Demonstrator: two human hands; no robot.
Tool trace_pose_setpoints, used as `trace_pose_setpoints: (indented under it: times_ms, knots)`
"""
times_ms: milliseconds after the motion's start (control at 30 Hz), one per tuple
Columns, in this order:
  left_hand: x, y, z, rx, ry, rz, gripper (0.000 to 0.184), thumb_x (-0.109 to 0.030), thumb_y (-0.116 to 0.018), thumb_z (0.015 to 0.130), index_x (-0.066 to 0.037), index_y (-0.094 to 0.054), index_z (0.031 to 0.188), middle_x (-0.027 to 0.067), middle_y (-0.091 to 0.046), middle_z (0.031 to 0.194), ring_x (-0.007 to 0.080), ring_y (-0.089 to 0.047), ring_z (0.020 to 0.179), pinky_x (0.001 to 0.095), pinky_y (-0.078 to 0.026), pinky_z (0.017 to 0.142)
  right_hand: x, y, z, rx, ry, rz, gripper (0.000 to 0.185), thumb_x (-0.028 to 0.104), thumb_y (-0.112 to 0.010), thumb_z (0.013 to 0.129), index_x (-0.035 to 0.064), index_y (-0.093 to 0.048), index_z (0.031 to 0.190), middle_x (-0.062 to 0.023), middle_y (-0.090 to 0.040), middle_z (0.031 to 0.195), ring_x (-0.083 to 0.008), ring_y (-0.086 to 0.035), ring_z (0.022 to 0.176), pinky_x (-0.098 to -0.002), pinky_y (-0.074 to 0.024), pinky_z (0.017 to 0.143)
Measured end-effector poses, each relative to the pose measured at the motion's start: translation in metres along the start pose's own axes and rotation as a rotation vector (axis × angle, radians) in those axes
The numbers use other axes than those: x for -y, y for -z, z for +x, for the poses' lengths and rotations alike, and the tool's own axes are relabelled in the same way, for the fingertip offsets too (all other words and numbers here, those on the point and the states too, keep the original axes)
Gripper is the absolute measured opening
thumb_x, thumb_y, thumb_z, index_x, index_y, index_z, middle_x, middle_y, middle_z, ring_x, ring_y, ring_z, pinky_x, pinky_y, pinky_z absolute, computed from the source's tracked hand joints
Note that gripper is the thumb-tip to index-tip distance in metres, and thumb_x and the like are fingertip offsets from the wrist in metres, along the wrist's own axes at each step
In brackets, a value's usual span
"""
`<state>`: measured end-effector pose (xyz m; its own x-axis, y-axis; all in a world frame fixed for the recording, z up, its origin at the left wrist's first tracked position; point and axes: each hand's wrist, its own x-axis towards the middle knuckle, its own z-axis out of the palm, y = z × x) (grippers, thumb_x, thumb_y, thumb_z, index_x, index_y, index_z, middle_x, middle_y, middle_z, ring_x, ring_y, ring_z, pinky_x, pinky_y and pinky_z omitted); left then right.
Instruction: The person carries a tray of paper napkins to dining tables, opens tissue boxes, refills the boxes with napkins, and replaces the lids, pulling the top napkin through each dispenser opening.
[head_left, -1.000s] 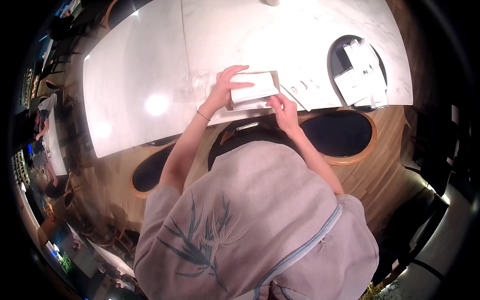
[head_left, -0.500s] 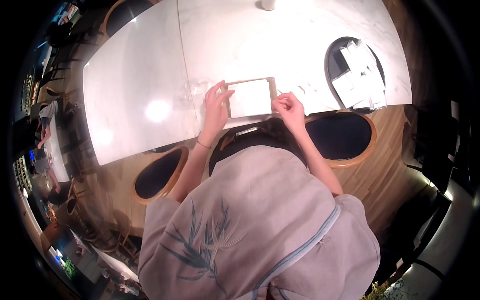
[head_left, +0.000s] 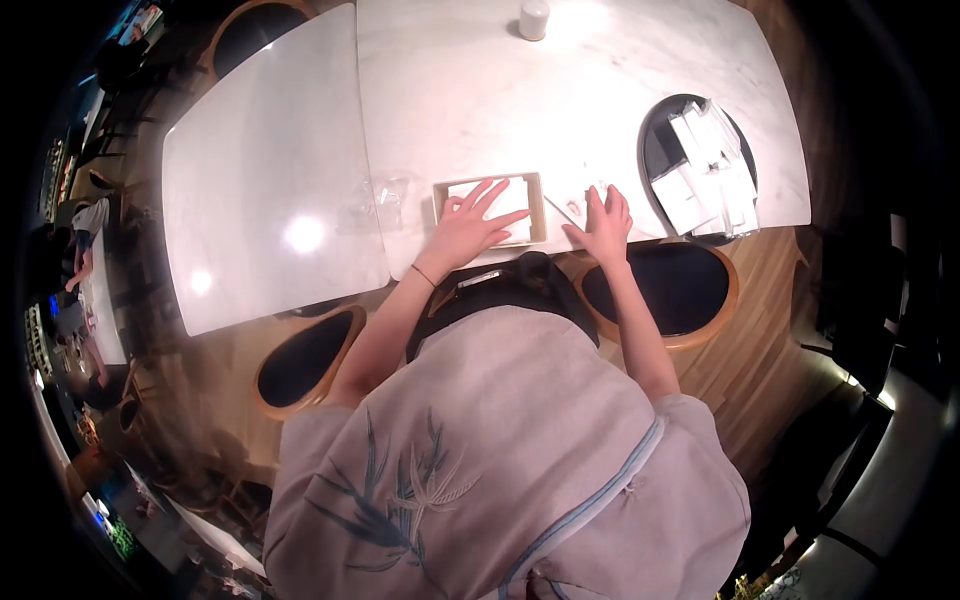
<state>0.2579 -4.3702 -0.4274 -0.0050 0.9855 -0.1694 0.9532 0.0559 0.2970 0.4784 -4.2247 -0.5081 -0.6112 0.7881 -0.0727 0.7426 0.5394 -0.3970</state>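
My left hand [head_left: 478, 222] is spread over a shallow beige box [head_left: 537, 208] at the table's near edge, fingers apart on or just above the white papers [head_left: 518, 228] inside. To the right of the box, my right hand [head_left: 605, 228] reaches over the table with its fingers apart. Small printed white items [head_left: 573, 207] lie partly beneath and beside it; their details are washed out by glare. Crumpled clear plastic [head_left: 390, 200] lies left of the box.
On the right of the marble table [head_left: 460, 90], a dark oval tray [head_left: 657, 140] bears several white packets [head_left: 705, 135]. A white cup [head_left: 534, 20] stands at the far side. Dark-seated chairs [head_left: 305, 365] surround the table. People are at the far left.
My left hand has moved from the box's left side onto its papers. My right hand has left the box's right edge, moved rightward and opened. The view has shifted slightly.
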Motion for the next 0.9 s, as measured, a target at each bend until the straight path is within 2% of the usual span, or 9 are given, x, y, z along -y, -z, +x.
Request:
trace_pose_setpoints:
  times_ms: [267,333,367,433,467,533,633,800,900]
  knots:
    - [-0.006,0.01,-0.028,-0.173,0.051,-0.134,0.044,-0.04,-0.053,0.085,-0.035,-0.046,0.128,0.0031,-0.033,0.141,0.022,-0.028,0.129,0.0394,-0.026,0.095,0.013,0.017,0.006,-0.071,-0.027,-0.026,0.077,0.052,-0.071,0.06,0.0194,-0.048,0.126,-0.0285,-0.034,0.125,-0.0401,-0.03,0.12,-0.0492,-0.0234,0.097]
    - [-0.012,0.006,-0.042,-0.476,0.143,-0.24,0.042,-0.03,-0.056,0.085,-0.018,-0.05,0.125,0.0081,-0.038,0.136,0.0252,-0.033,0.123,0.0387,-0.027,0.095,0.021,0.024,0.007,-0.141,-0.094,0.032,0.075,0.05,-0.073,0.055,0.019,-0.053,0.121,-0.0285,-0.039,0.122,-0.0405,-0.033,0.117,-0.0493,-0.0245,0.097]
    - [-0.012,0.002,-0.05,-0.478,0.147,-0.241,0.042,-0.03,-0.056,0.085,-0.018,-0.05,0.125,0.0081,-0.038,0.136,0.0252,-0.033,0.123,0.0387,-0.027,0.095,0.032,0.03,0.008,-0.139,-0.09,0.031,0.075,0.05,-0.073,0.055,0.019,-0.053,0.121,-0.0285,-0.039,0.122,-0.0405,-0.033,0.117,-0.0493,-0.0245,0.097]
    - [-0.006,-0.01,-0.065,-0.693,0.324,-0.412,0.034,-0.022,-0.056,0.085,-0.006,-0.053,0.115,0.0086,-0.041,0.131,0.0273,-0.036,0.119,0.0402,-0.029,0.095,0.069,0.051,0.012,-0.27,0.122,0.317,0.074,0.048,-0.074,0.053,0.0194,-0.055,0.119,-0.0279,-0.038,0.123,-0.0399,-0.034,0.117,-0.0487,-0.0251,0.097]
    - [-0.003,-0.012,-0.07,-0.695,0.328,-0.412,0.034,-0.022,-0.056,0.085,-0.006,-0.053,0.115,0.0086,-0.041,0.131,0.0273,-0.036,0.119,0.0402,-0.029,0.095,0.093,0.061,0.011,-0.202,0.248,0.338,0.074,0.045,-0.074,0.053,0.0196,-0.055,0.119,-0.027,-0.038,0.123,-0.0393,-0.034,0.118,-0.0479,-0.0254,0.098]
    - [0.003,-0.016,-0.079,-0.903,0.64,-0.833,0.03,-0.02,-0.052,0.089,-0.001,-0.051,0.113,0.0107,-0.047,0.12,0.019,-0.044,0.11,0.0308,-0.035,0.089,0.132,0.065,0.005,-0.061,0.47,0.307,0.073,0.041,-0.075,0.052,0.02,-0.055,0.119,-0.0249,-0.039,0.124,-0.0381,-0.034,0.119,-0.0464,-0.0258,0.098]
    - [0.016,-0.017,-0.091,-0.793,0.84,-1.017,0.031,-0.021,-0.049,0.092,-0.002,-0.049,0.116,0.0072,-0.051,0.114,0.0137,-0.047,0.104,0.0252,-0.038,0.084,0.154,0.051,-0.001,0.057,0.597,0.243,0.072,0.037,-0.075,0.051,0.0206,-0.056,0.119,-0.0227,-0.039,0.125,-0.0368,-0.034,0.12,-0.0457,-0.0259,0.099]
    - [0.023,-0.033,-0.092,-0.733,0.706,-1.182,0.03,-0.017,-0.053,0.091,0.001,-0.05,0.114,0.0084,-0.058,0.104,0.0119,-0.055,0.087,0.0235,-0.044,0.078,0.153,0.051,0.007,0.11,0.648,0.229,0.072,0.036,-0.076,0.051,0.0214,-0.056,0.118,-0.0215,-0.039,0.126,-0.0363,-0.033,0.121,-0.0462,-0.0258,0.1]
    - [0.021,-0.037,-0.093,-0.67,0.706,-1.205,0.03,-0.016,-0.055,0.09,0.002,-0.05,0.113,0.0094,-0.057,0.104,0.0123,-0.055,0.088,0.0236,-0.044,0.077,0.146,0.047,0.012,0.152,0.702,0.19,0.074,0.039,-0.076,0.052,0.0197,-0.054,0.121,-0.0217,-0.038,0.129,-0.0358,-0.032,0.123,-0.0467,-0.0258,0.1]
